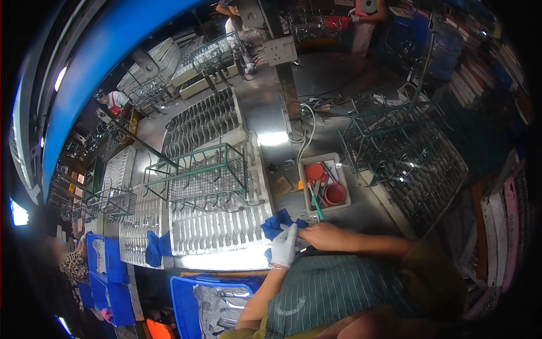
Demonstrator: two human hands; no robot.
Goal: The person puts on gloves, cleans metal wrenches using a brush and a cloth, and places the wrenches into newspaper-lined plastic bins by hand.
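Note:
My left hand (284, 247), in a white glove, is closed on a bunched blue cloth (272, 226), which sticks out above and beside its fingers. My bare right hand (326, 237) meets it from the right with the fingers curled together. Whatever the right fingertips pinch is too small to make out. Just beyond my hands stands a pale tray (344, 208) with a red cup (335, 194), another round red container (314, 172) and a green-tipped tool (319, 210). To the left, a white board (263, 192) carries rows of curved metal pieces.
Green wire racks (228, 169) stand on the boards to the left, and another rack (389, 133) is at the right. A blue bin (183, 299) with metal utensils is below the table edge. Another blue cloth (153, 250) lies left. Other people (116, 103) are farther off.

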